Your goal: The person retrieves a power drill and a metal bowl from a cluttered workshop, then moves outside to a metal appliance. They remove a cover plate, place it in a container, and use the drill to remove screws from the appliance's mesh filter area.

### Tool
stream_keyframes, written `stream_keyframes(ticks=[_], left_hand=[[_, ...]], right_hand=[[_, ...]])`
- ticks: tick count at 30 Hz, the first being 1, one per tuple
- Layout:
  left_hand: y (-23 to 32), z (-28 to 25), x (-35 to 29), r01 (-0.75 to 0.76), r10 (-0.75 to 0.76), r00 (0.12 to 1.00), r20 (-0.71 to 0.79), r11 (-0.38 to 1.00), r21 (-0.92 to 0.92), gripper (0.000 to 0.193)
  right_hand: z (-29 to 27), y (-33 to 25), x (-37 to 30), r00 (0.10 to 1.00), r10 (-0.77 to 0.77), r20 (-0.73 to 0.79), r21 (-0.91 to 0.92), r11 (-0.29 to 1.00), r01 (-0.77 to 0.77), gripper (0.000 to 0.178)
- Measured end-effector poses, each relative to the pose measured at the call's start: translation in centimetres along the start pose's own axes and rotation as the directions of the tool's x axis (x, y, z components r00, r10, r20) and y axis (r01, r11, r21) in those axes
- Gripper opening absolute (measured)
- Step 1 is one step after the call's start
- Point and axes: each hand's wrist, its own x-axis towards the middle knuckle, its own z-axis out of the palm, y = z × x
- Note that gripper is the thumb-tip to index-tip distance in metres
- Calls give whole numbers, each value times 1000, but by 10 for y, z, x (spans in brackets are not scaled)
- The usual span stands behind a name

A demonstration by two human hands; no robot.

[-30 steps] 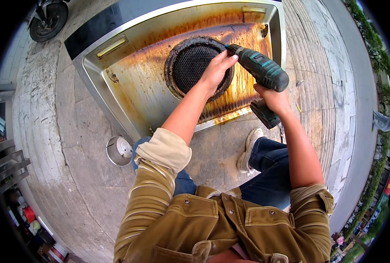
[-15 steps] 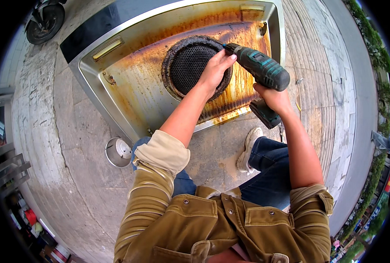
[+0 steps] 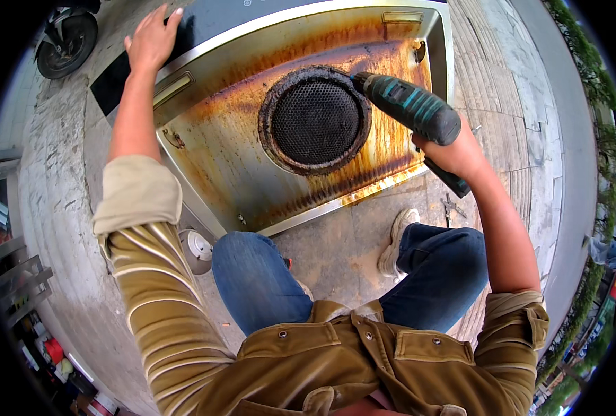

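A greasy, rust-stained range hood [image 3: 235, 163] lies on the pavement in front of me, its inside facing up. In its middle sits a round black mesh filter [image 3: 315, 121] with a grimy rim. My right hand [image 3: 453, 149] is wrapped round the handle of a black and teal cordless drill [image 3: 412, 104]. The drill's tip meets the upper right of the filter's rim; whether it sits on a screw I cannot make out. My left hand [image 3: 152, 41] rests with fingers spread on the hood's dark panel [image 3: 218, 24] at the far left.
A metal cup-like container [image 3: 196, 251] stands beside my left knee. Pliers-like tools [image 3: 452, 206] lie on the paving near my right shoe [image 3: 397, 243]. A motorbike wheel [image 3: 67, 52] is at the far left, and a road [image 3: 577, 187] runs along the right.
My left hand has left the drill tip and moved to the far left, onto the hood's dark panel. The drill has tilted slightly, its tip still at the filter's rim.
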Motion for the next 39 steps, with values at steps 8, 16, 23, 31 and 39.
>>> stream_keyframes(ticks=[8, 16, 23, 31, 39], left_hand=[[8, 11, 19, 183, -153, 933, 326, 981, -65, 70], [8, 6, 23, 288, -255, 884, 393, 957, -27, 73], [9, 10, 16, 219, -188, 941, 281, 972, -82, 69], [4, 14, 11, 161, -136, 963, 233, 983, -92, 62], [4, 16, 10, 143, -127, 967, 219, 988, -60, 61]], right_hand=[[-1, -7, 0, 998, 28, -57, 29, 999, -26, 20], [12, -4, -11, 997, -3, -81, -61, 998, -2, 21], [23, 14, -24, 996, 18, -87, 109, 994, -8, 18], [49, 28, -42, 993, 29, -112, 109, 994, -17, 16], [63, 48, -47, 991, 7, -134, 148, 989, 13, 18]])
